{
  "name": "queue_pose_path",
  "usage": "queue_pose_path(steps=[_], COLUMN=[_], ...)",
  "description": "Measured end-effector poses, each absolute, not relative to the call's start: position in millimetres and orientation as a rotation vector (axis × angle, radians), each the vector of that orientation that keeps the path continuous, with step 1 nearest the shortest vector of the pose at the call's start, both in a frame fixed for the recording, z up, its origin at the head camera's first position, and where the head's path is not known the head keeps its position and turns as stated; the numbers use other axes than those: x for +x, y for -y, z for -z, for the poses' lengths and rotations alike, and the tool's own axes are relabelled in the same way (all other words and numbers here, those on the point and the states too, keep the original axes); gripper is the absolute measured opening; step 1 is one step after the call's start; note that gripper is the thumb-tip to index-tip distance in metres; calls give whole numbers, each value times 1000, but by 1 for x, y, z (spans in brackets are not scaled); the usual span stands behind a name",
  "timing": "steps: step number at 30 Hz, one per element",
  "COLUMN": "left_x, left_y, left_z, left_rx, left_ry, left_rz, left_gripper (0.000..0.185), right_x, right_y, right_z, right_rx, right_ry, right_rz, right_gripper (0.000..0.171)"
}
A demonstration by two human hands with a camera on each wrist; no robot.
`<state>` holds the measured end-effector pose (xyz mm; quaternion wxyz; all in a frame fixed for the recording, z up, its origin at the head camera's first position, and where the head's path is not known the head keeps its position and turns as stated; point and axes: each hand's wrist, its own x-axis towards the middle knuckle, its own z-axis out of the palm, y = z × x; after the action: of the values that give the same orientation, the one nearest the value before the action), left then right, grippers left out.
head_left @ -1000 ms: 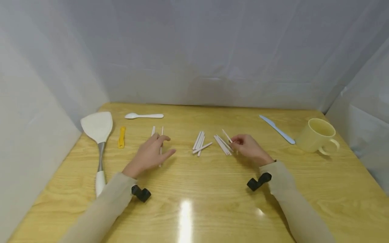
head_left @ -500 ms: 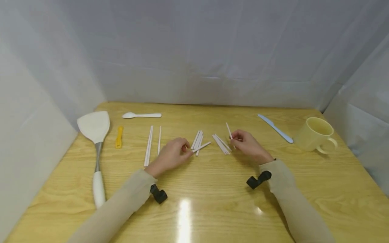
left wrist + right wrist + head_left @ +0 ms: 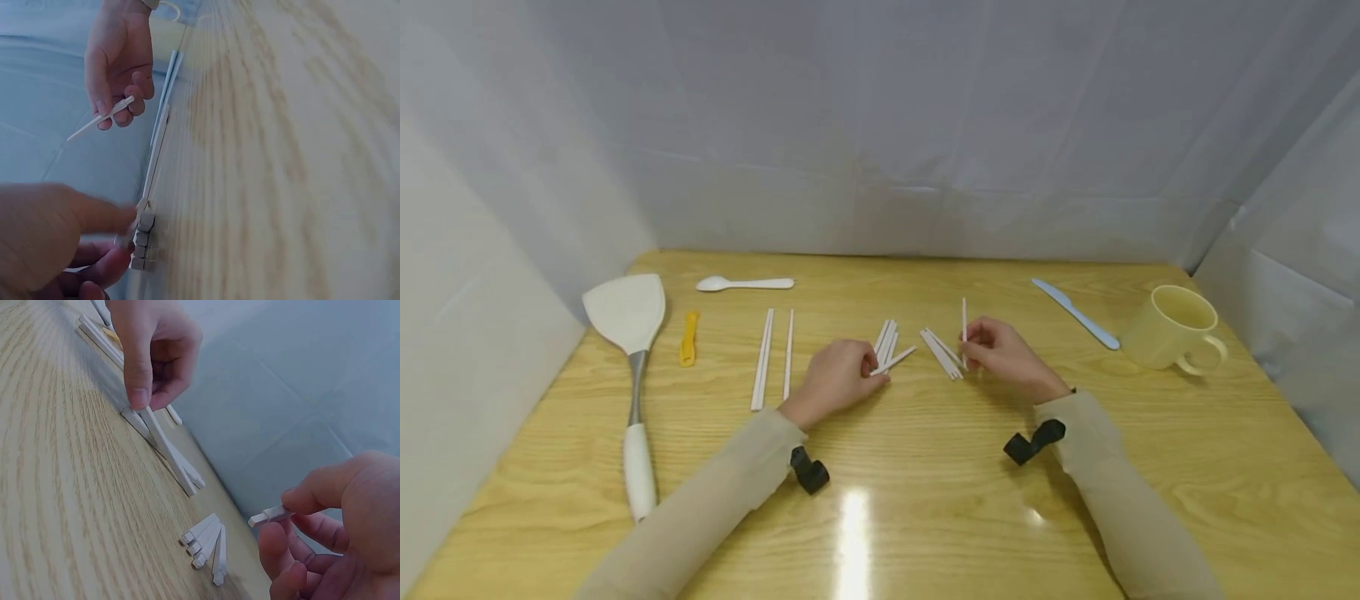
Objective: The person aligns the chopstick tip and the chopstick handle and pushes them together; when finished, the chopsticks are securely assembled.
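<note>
Short white sticks lie in a middle pile and a right pile on the wooden table. My left hand pinches the near end of a slanted white stick that rests on the table by the middle pile; the right wrist view shows those fingers pressing down on the stick. My right hand pinches another white stick and holds it upright above the right pile. That stick shows between thumb and fingers in the right wrist view, with the right pile below.
Two long white sticks lie side by side to the left. Further left are a yellow clip, a white spatula and a white spoon. A blue knife and a yellow mug stand at the right. White sheets wall the table.
My left hand left the two long sticks, moved right to the middle pile and took hold of the slanted stick. My right hand tilted its stick upright and drifted slightly left.
</note>
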<state>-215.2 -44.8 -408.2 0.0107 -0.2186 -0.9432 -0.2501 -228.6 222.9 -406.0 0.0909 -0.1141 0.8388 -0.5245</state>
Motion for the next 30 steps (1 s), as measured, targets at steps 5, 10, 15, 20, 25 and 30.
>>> queue_pose_path(steps=[5, 10, 15, 20, 25, 30], left_x=[-216, -214, -210, -209, -204, -197], left_y=[47, 47, 49, 50, 48, 44], left_z=[411, 412, 415, 418, 423, 427], left_rx=[-656, -659, -655, -645, -658, -691], left_ry=[2947, 2919, 2861, 2821, 2800, 2753], left_rz=[833, 979, 1150, 1233, 1329, 1429], left_gripper=[13, 11, 9, 9, 9, 9], right_x=[-229, -227, -227, -227, -225, -224], right_y=[-221, -221, -218, -215, -214, -214], right_z=[405, 405, 403, 401, 399, 398], right_rx=[-360, -376, -367, -376, -367, -372], right_ry=[-2489, -2478, -2459, -2432, -2386, -2351], right_rz=[1572, 1591, 1623, 1661, 1714, 1787], right_gripper=[12, 13, 12, 13, 15, 16])
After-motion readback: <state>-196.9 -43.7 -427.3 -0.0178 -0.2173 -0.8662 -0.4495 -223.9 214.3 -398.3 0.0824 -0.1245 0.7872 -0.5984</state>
